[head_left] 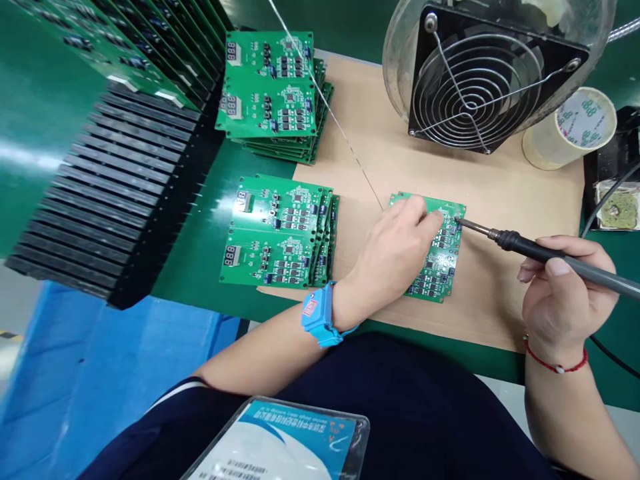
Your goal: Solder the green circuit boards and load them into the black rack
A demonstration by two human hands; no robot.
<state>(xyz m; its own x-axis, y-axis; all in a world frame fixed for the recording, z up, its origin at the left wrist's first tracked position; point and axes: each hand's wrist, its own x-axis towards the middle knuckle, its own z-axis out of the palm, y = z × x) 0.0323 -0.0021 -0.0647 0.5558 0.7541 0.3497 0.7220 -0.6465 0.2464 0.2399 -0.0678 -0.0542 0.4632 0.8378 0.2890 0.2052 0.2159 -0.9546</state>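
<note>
A green circuit board [440,257] lies on a tan work mat [500,200]. My left hand [395,253] rests over its left part, fingers pinched on a thin solder wire [330,110] that runs up and to the left. My right hand [565,293] is wrapped round a dark soldering iron [540,250], and the iron's tip touches the board's upper right corner next to my left fingertips. A blue strap [320,315] circles my left wrist, and a red cord is on my right wrist.
Two stacks of green boards [280,233] [273,87] lie left of the mat. A black slotted rack [115,193] holding more boards stands at far left. A fan with wire guard [480,73], a tape roll [575,127] and an iron stand with sponge [617,207] sit behind and right.
</note>
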